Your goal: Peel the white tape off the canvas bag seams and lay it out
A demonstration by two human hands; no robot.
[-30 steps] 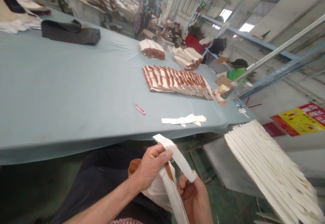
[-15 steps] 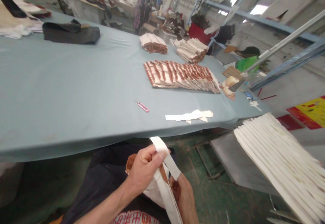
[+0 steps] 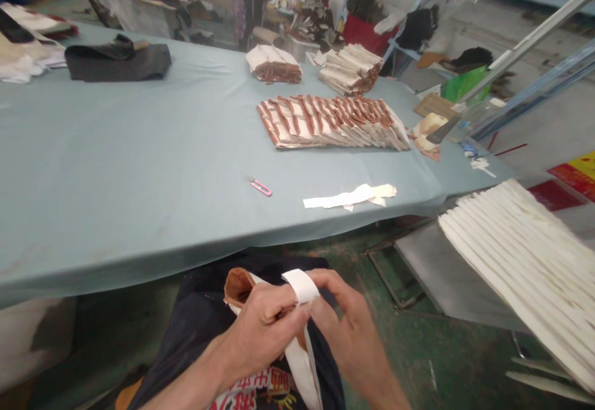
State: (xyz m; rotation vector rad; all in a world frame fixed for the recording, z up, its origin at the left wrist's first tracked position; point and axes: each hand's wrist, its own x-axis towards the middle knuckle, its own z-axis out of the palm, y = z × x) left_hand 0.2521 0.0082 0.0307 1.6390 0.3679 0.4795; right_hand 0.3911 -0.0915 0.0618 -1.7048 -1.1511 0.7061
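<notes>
Low in the view, over my lap, my left hand (image 3: 260, 332) is closed round a white cloth bag with a brown edge (image 3: 239, 286) and pinches its white strap (image 3: 303, 286). My right hand (image 3: 346, 329) meets it from the right, fingers curled onto the same strap. The strap hangs down between my wrists. On the table beyond lie small pink thread snips (image 3: 259, 186) and loose white strap pieces (image 3: 351, 196).
A long grey-blue table (image 3: 116, 155) spans the view. On it are a fanned row of cream-and-brown pieces (image 3: 330, 122), two stacks behind (image 3: 274, 64), and a dark folded cloth (image 3: 118, 61). A pile of white straps (image 3: 525, 261) sits on a stand at right.
My hands have come together and lower over my lap; the strap loop that stood raised is now folded short between both hands. The view tilted down.
</notes>
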